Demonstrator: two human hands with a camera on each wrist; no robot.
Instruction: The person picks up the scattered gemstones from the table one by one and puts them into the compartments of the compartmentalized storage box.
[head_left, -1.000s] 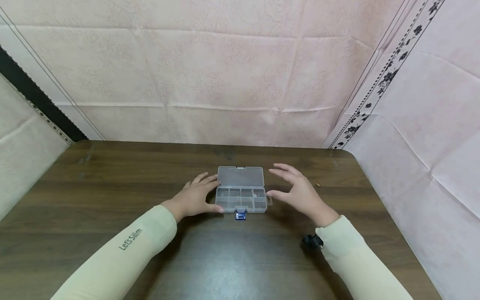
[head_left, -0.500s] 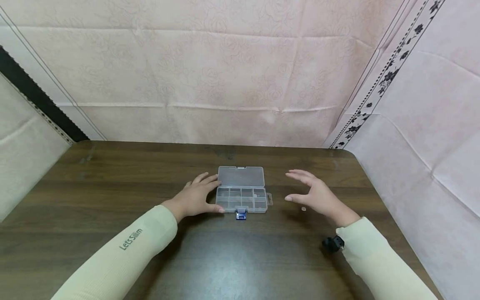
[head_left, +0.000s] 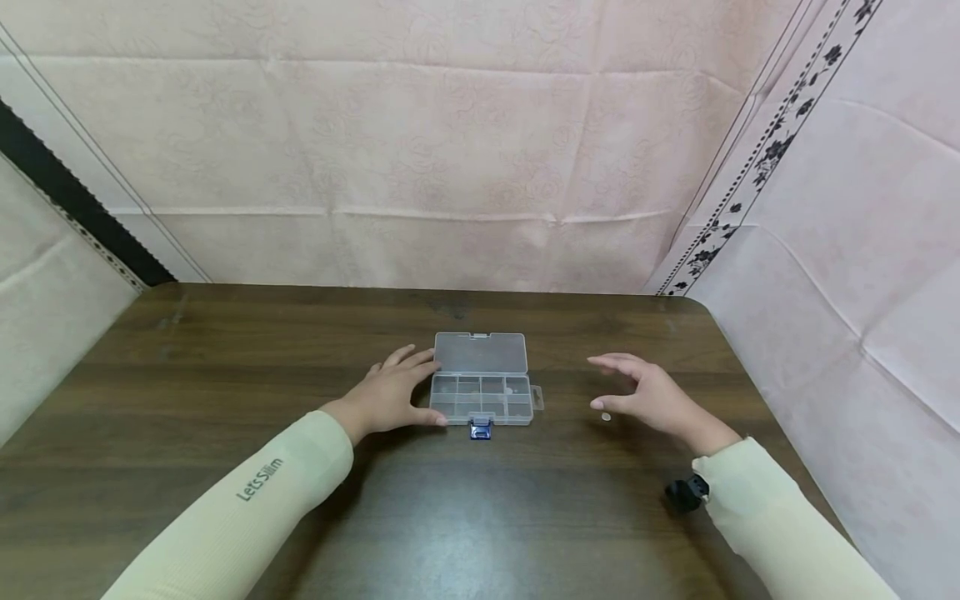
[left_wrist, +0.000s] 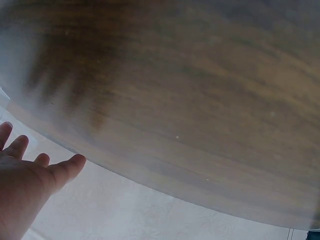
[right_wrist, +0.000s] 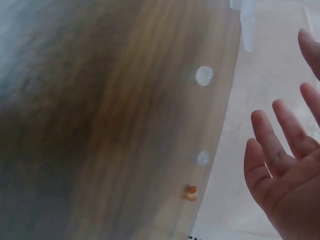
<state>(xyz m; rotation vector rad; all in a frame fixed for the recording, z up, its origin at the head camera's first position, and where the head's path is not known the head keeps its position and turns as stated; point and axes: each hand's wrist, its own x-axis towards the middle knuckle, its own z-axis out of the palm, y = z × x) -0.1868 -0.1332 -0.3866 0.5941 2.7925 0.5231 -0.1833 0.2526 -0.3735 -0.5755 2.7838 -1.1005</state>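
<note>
A clear plastic compartment box (head_left: pixel 480 400) stands on the table with its lid (head_left: pixel 481 353) folded back and a blue latch (head_left: pixel 480 431) at its front. My left hand (head_left: pixel 395 392) rests along the box's left side, fingers extended by the lid and thumb at the front corner. To the right of the box, my right hand (head_left: pixel 652 397) hovers with fingers spread and nothing held. A small whitish disc (head_left: pixel 606 417) lies just below its thumb. In the right wrist view, two pale round pieces, one larger (right_wrist: pixel 204 76) and one smaller (right_wrist: pixel 203 158), lie near an orange piece (right_wrist: pixel 192 193).
The wooden table (head_left: pixel 315 508) ends at a pale patterned cloth (head_left: pixel 375 167) behind it. More cloth (head_left: pixel 862 333) hangs along the right side. A small whitish bit (head_left: pixel 509 390) sits in one right-hand compartment of the box, and a hanging tab (head_left: pixel 537 397) juts from the box's right end.
My right hand has moved right, away from the box, uncovering the small disc by its thumb. The orange bit seen beyond that hand earlier is now hidden in the head view. My left hand stays put.
</note>
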